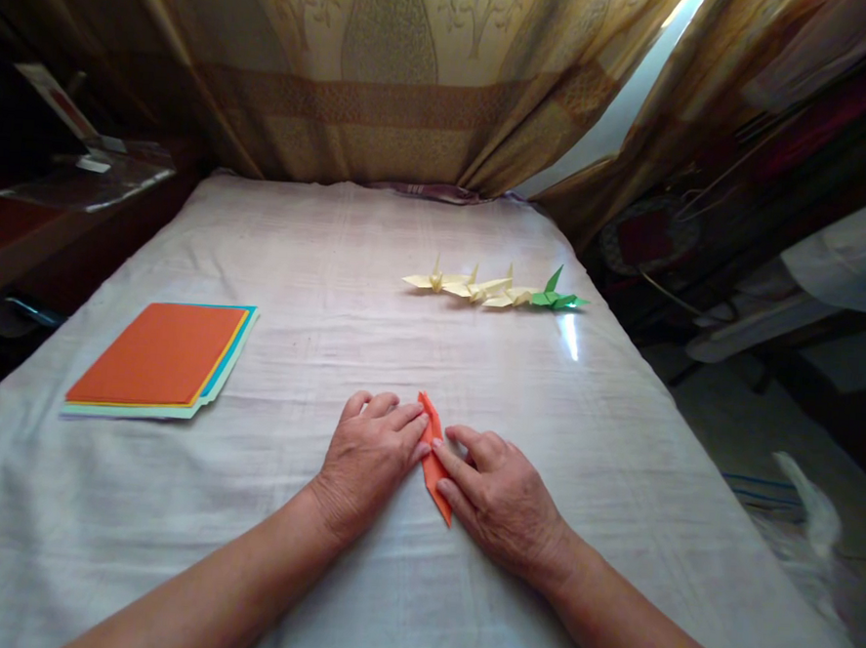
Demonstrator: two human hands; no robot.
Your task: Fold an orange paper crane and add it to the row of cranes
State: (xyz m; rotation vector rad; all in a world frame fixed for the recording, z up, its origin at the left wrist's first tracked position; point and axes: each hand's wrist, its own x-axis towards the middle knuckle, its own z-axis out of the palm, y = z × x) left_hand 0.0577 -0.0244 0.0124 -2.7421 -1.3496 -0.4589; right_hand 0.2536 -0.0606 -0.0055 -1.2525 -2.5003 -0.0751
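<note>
Fingers (pixel 408 430) of both hands flat, pressing orange folded paper (pixel 435 461) | paper's middle hidden beneath.

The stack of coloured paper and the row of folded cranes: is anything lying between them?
No. In the head view only bare white cloth separates the paper stack from the cranes.

An orange folded paper (pixel 434 458), narrow and pointed at both ends, is lying flat on the white-clothed bench in the lower middle of the frame, running slantwise from upper left to lower right, its edges partly covered by fingertips.
</note>
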